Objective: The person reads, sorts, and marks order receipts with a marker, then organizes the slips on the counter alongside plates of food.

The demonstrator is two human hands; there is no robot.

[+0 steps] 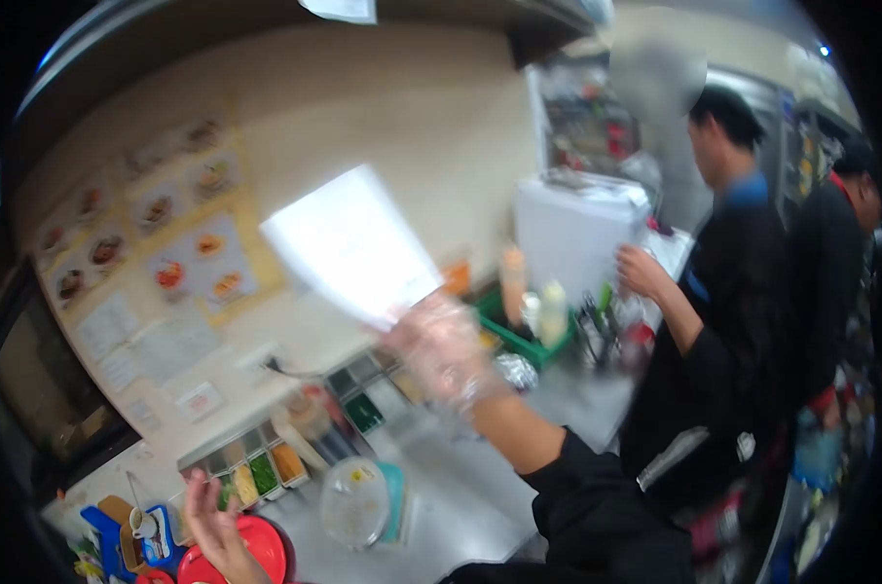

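My right hand, in a clear plastic glove, is raised in the middle of the view. Its fingers are closed on the lower edge of a white sheet of paper, tilted in front of the wall. Blur hides any writing on it. At the lower left my left hand holds nothing, its fingers stretched upward and apart. Behind and below it sits a red plate, partly covered by the hand. A round container with a clear lid stands on the steel counter between my hands, beside a teal-edged item.
Topping trays line the counter's back edge. A green basket holds squeeze bottles. Blue containers stand at lower left. Food pictures hang on the wall. A co-worker stands at right, another person beyond.
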